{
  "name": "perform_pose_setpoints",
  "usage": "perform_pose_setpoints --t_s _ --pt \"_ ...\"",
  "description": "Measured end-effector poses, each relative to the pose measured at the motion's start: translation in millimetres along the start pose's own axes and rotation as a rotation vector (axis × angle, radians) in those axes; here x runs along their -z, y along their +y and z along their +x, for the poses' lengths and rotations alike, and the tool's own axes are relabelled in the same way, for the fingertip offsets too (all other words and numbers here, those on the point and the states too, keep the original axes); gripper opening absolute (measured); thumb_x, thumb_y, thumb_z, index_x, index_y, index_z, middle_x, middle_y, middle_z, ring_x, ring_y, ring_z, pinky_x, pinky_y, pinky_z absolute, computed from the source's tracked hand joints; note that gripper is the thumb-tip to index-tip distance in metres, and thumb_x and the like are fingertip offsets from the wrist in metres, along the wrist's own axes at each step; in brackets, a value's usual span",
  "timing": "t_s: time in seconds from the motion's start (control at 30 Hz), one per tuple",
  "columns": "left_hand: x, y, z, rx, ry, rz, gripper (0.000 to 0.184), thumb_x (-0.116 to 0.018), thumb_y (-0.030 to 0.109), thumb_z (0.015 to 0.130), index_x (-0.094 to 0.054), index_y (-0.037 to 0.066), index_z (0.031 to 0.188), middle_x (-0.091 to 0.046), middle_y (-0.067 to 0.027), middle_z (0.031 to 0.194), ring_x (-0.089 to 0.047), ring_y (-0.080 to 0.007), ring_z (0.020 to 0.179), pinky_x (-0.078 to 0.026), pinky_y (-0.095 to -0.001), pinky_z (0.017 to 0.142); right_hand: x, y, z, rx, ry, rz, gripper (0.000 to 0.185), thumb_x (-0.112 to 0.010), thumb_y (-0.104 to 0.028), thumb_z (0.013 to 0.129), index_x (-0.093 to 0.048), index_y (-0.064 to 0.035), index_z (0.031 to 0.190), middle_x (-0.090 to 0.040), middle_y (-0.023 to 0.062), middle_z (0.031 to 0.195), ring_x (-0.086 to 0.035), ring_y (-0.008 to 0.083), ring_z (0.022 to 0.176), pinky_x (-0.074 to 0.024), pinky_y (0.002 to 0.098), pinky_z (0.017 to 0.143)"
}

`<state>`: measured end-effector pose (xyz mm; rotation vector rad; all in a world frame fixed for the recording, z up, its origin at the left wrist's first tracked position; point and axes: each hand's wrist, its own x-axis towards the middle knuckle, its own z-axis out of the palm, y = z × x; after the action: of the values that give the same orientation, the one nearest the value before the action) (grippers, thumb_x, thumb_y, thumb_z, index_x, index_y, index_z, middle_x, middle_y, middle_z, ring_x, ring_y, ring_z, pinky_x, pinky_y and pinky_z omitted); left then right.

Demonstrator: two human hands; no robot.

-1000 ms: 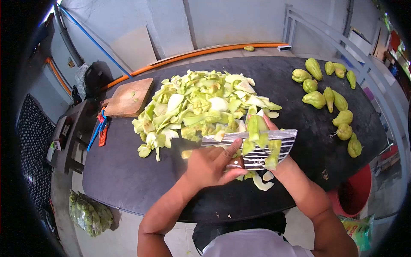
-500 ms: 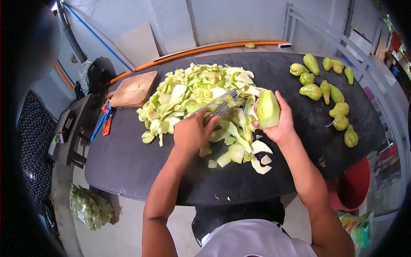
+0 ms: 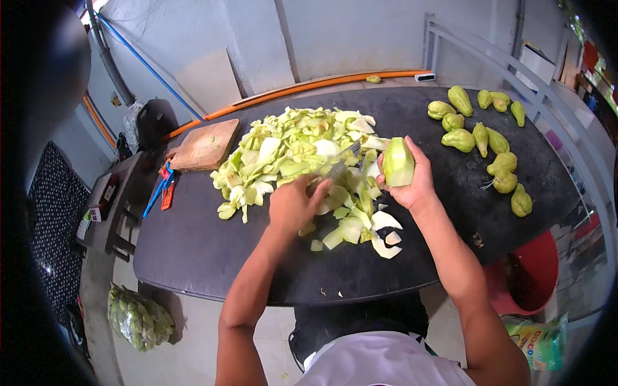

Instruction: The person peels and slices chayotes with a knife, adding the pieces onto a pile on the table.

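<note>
My left hand (image 3: 295, 202) is closed around a knife (image 3: 346, 161) with a broad, striped metal blade, blurred now, its handle hidden by my fingers. The blade points up and right over a heap of green peelings (image 3: 277, 148). To its right, a partly peeled chayote (image 3: 398, 164) stands upright in my right hand (image 3: 421, 183), fingers and thumb wrapped around its sides. Loose pale peel pieces (image 3: 351, 229) lie on the dark table (image 3: 373, 273) just below both hands.
Several unpeeled chayotes (image 3: 459, 140) lie at the right. A wooden cutting board (image 3: 205, 147) sits at the far left, beside blue- and orange-handled tools (image 3: 168, 193). A red bin (image 3: 541, 270) stands below the right edge, and a filled plastic bag (image 3: 138, 318) rests on the floor.
The view has shifted slightly. The knife has moved a little and its blade is more blurred. Both hands keep hold of the same things.
</note>
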<state>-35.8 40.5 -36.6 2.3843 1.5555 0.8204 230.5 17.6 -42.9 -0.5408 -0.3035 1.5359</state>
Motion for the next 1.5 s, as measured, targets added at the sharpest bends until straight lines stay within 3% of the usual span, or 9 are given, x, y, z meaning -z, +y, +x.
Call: perform_pose_setpoints --t_s 0.1,0.33,0.4,0.53,0.7,1.1,1.2,1.3,1.5 --pt "-3.1 13.3 -10.5 -0.114 0.013 -0.192 0.048 -0.081 0.027 0.087 -0.068 0.006 0.127 -0.074 -0.0174 0.084 -0.072 -0.02 0.069 -0.056 -0.0342 0.068 2.6 4.9 0.7 -0.03 0.001 0.101 0.033 -0.062 -0.049 0.094 -0.063 -0.0195 0.108 -0.066 0.0026 0.106 -0.063 0.0221 0.098 -0.05 0.0485 0.071" --pt "-14.0 31.4 -20.4 -0.407 0.081 -0.086 0.051 -0.072 0.011 0.087 -0.061 0.006 0.137 -0.067 -0.0134 0.078 -0.068 -0.0305 0.067 -0.055 -0.039 0.064 -6.3 13.5 -4.2 0.08 0.191 0.179 0.044 -0.047 -0.042 0.104 -0.061 -0.0065 0.127 -0.065 0.0135 0.122 -0.062 0.0284 0.114 -0.0476 0.0478 0.105" --pt "-15.7 33.6 -22.7 -0.543 0.11 -0.002 0.061 -0.073 0.009 0.082 -0.058 0.007 0.141 -0.066 -0.01 0.078 -0.066 -0.0292 0.067 -0.054 -0.0398 0.062 1.7 21.4 -8.4 0.113 -0.223 0.185 0.046 -0.041 -0.041 0.106 -0.06 -0.0053 0.128 -0.065 0.0142 0.123 -0.063 0.0266 0.113 -0.0496 0.0437 0.104" --pt "-19.9 42.2 -26.6 -0.665 0.133 0.198 0.074 -0.075 0.01 0.078 -0.051 0.007 0.148 -0.056 -0.0025 0.07 -0.061 -0.0216 0.06 -0.052 -0.0354 0.056 -5.1 24.2 -14.0 0.003 -0.086 0.07 0.052 -0.044 -0.051 0.104 -0.057 -0.0097 0.133 -0.061 0.0127 0.126 -0.06 0.0268 0.117 -0.0492 0.0445 0.103" --pt "-21.0 48.8 -28.6 -0.655 0.1 0.073 0.091 -0.081 0.043 0.079 -0.044 0.004 0.153 -0.059 -0.004 0.071 -0.061 -0.0209 0.059 -0.051 -0.0334 0.055 4.1 29.1 -0.8 0.011 -0.088 0.049 0.067 -0.047 -0.059 0.1 -0.047 -0.0086 0.145 -0.054 0.0174 0.141 -0.055 0.0326 0.128 -0.0443 0.0495 0.11" --pt "-10.6 30.7 -22.9 -0.656 0.035 -0.174 0.079 -0.072 0.054 0.089 -0.052 0.006 0.148 -0.067 -0.0071 0.072 -0.063 -0.0212 0.054 -0.051 -0.0338 0.053 -2.0 26.4 -2.4 0.066 -0.048 0.028 0.067 -0.048 -0.061 0.099 -0.051 -0.0073 0.14 -0.058 0.0156 0.135 -0.058 0.0316 0.123 -0.0475 0.0494 0.105" --pt "-0.5 24.6 -26.1 0.066 -0.152 -0.84 0.064 -0.063 0.054 0.097 -0.061 0.002 0.135 -0.068 -0.0074 0.072 -0.059 -0.0169 0.051 -0.047 -0.0314 0.05 6.7 3.4 2.6 0.141 0.327 0.053 0.047 -0.058 -0.059 0.096 -0.06 -0.0196 0.121 -0.065 0.0031 0.116 -0.062 0.0212 0.105 -0.0516 0.0437 0.074" --pt "28.6 15.1 -3.1 0.464 -0.147 -1.283 0.065 -0.043 0.063 0.103 -0.056 0.002 0.12 -0.055 -0.0047 0.063 -0.046 -0.0135 0.045 -0.037 -0.0286 0.044 -14.9 -18.9 -18.8 0.226 0.029 0.172 0.041 -0.065 -0.052 0.095 -0.06 -0.0222 0.122 -0.066 -0.0011 0.109 -0.064 0.0165 0.097 -0.051 0.042 0.067" --pt "46.9 10.9 -26.8 0.687 -0.071 -2.177 0.037 -0.055 0.042 0.103 -0.055 0.012 0.125 -0.06 -0.005 0.076 -0.057 -0.0165 0.053 -0.049 -0.028 0.046 -19.9 -39.1 -23.4 0.419 -0.076 -0.051 0.038 -0.059 -0.042 0.101 -0.056 -0.0198 0.132 -0.066 0.0007 0.11 -0.065 0.0165 0.099 -0.0525 0.0423 0.062"
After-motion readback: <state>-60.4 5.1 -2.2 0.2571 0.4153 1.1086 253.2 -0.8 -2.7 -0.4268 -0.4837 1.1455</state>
